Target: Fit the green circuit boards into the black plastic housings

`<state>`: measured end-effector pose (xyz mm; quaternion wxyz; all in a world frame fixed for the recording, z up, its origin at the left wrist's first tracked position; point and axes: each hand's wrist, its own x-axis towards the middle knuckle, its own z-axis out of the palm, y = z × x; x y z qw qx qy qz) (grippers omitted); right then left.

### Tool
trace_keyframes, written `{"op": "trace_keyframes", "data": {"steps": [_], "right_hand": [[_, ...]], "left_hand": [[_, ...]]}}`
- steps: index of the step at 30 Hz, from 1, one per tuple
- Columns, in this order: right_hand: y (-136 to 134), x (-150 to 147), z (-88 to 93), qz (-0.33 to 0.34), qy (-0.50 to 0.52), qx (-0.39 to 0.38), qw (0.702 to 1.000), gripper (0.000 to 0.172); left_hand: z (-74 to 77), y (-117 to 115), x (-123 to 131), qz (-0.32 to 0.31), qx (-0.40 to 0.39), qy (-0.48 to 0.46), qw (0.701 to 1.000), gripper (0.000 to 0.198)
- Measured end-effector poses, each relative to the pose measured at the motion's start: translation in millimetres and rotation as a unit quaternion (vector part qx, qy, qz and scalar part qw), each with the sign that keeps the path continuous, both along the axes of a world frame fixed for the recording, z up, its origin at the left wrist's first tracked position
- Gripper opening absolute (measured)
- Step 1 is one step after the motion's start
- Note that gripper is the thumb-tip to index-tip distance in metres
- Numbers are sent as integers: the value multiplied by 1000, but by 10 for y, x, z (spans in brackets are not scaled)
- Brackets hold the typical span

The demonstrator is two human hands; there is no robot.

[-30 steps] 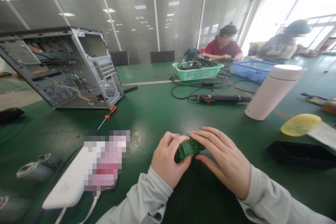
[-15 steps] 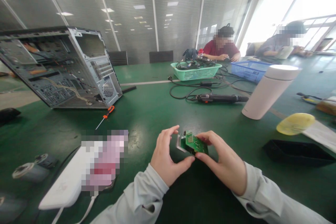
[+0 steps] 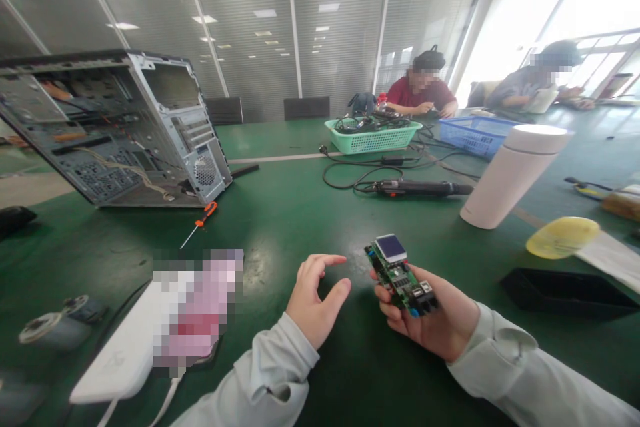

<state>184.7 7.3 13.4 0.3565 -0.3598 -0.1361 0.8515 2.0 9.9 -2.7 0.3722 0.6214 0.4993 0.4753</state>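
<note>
A small green circuit board (image 3: 400,280) with a little screen at its far end rests in my right hand (image 3: 430,313). The fingers wrap under it and along its edges, and its component side faces up. To the left of the board, my left hand (image 3: 317,297) hovers over the green table (image 3: 280,213). Its thumb and index finger are apart, with nothing between them, and it does not touch the board.
An opened computer case (image 3: 165,127) stands at the left, an orange-handled screwdriver (image 3: 206,215) beside it. A white power bank (image 3: 120,340) lies nearer. Ahead are an electric screwdriver (image 3: 420,188) and a green basket (image 3: 375,137); a pink bottle (image 3: 513,177) and black tray (image 3: 565,293) are right.
The circuit board has been turned over in my right hand, so its screen and components now show. My left hand has drawn away from it.
</note>
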Motion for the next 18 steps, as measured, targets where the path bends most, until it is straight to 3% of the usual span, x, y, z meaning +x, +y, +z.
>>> {"op": "trace_keyframes", "data": {"steps": [6,14,18], "right_hand": [[21,94,-156,56,135,70,987,25],[0,93,-130,59,135,76,986,28],[19,79,-122,17,60,79,995,23]], "left_hand": [[-14,6,-5,-10,15,39,999,20],[-27,14,-5,-29,14,77,997,21],[-18,11,-6,-32,7,81,996,21]]}}
